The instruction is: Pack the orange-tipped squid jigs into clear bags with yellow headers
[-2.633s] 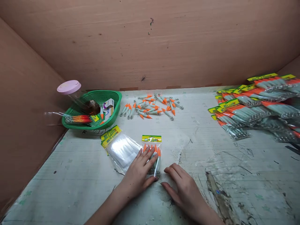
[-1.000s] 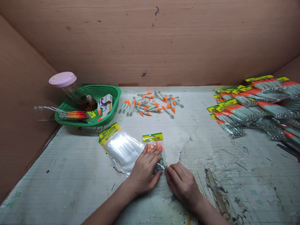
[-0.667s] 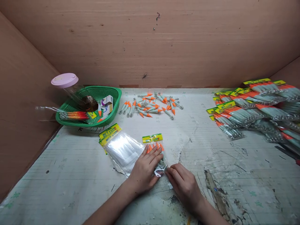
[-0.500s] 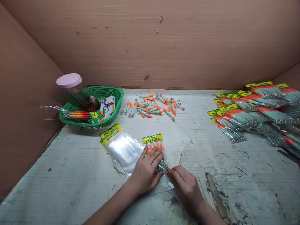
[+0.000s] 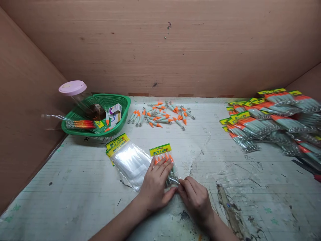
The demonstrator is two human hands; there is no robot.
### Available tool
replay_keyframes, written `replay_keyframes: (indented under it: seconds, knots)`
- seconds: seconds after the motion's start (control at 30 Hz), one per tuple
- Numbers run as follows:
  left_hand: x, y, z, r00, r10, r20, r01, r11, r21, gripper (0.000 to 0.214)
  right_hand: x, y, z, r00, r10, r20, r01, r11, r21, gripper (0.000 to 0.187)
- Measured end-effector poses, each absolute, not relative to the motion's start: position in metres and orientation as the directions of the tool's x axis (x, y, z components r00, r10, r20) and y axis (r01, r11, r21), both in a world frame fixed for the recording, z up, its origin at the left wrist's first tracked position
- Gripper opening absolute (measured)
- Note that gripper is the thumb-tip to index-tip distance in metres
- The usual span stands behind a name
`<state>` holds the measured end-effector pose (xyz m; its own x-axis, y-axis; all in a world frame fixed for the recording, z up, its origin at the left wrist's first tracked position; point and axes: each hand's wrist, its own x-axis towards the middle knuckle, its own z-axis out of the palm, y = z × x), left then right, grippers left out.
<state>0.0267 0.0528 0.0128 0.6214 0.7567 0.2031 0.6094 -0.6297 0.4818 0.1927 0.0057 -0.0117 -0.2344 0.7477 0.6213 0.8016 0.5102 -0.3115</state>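
Note:
A clear packet of fishing lures [image 5: 173, 167] with a yellow-green header lies on the table in front of me. Its orange-tipped lures show past my fingers, with their hooks toward me. Across the packet rests my left hand [image 5: 157, 182], fingers stretched out flat and pressing on it. My right hand [image 5: 195, 197] is closed in a pinch on the packet's lower right edge, by the hooks. Partly beside my left hand lies a stack of clear bags [image 5: 130, 160] with the same headers. Farther back are several loose fishing lures [image 5: 160, 117], pale with orange tips.
At the left stands a green basket [image 5: 127, 112] holding a lilac-lidded jar [image 5: 72, 87], a packet of red-orange lures [image 5: 84, 124] and small cards. Filled lure packets [image 5: 265, 124] are heaped at the right. Dark-bladed scissors [image 5: 304, 165] lie beside that heap. Walls enclose the back and sides.
The packet's lower flap, spread out toward me before, is now folded up against the hooks. My right hand has moved slightly up with that edge; my left hand still presses flat.

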Motion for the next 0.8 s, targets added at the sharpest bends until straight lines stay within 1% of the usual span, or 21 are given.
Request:
replay_keyframes:
  seconds: [0.13, 0.23, 0.27, 0.4, 0.43, 0.5, 0.6, 0.73, 0.8]
  knots:
    - [0.038, 0.047, 0.01, 0.541, 0.811, 0.223, 0.664, -0.574, 0.479, 0.054, 0.195, 0.005, -0.012, -0.245, 0.737, 0.63, 0.797, 0.523, -0.302, 0.017]
    - [0.039, 0.046, 0.007, 0.54, 0.812, 0.22, 0.681, -0.576, 0.452, 0.054, 0.198, 0.004, -0.01, -0.266, 0.751, 0.604, 0.786, 0.532, -0.316, 0.02]
    - [0.037, 0.046, 0.007, 0.549, 0.808, 0.214, 0.684, -0.581, 0.44, 0.056, 0.199, 0.005, -0.008, -0.271, 0.761, 0.589, 0.784, 0.53, -0.324, 0.02]
    - [0.021, 0.049, 0.008, 0.627, 0.766, 0.144, 0.668, -0.623, 0.408, 0.077, 0.203, 0.009, 0.002, -0.304, 0.797, 0.521, 0.784, 0.52, -0.338, 0.015]
    - [0.018, 0.05, 0.007, 0.644, 0.754, 0.127, 0.66, -0.632, 0.406, 0.078, 0.204, 0.01, 0.003, -0.323, 0.798, 0.509, 0.783, 0.527, -0.33, 0.015]
    - [0.013, 0.052, 0.007, 0.663, 0.74, 0.113, 0.647, -0.643, 0.409, 0.072, 0.204, 0.012, 0.004, -0.369, 0.785, 0.499, 0.775, 0.556, -0.301, 0.016]
    - [0.013, 0.053, 0.006, 0.656, 0.746, 0.116, 0.652, -0.637, 0.411, 0.07, 0.202, 0.014, -0.001, -0.413, 0.753, 0.513, 0.761, 0.594, -0.261, 0.021]
    - [0.017, 0.053, 0.006, 0.649, 0.752, 0.112, 0.661, -0.631, 0.406, 0.067, 0.199, 0.014, -0.01, -0.403, 0.741, 0.538, 0.763, 0.596, -0.249, 0.023]
    - [0.017, 0.047, 0.007, 0.628, 0.767, 0.133, 0.673, -0.621, 0.401, 0.068, 0.199, 0.014, -0.012, -0.394, 0.739, 0.547, 0.763, 0.594, -0.253, 0.022]
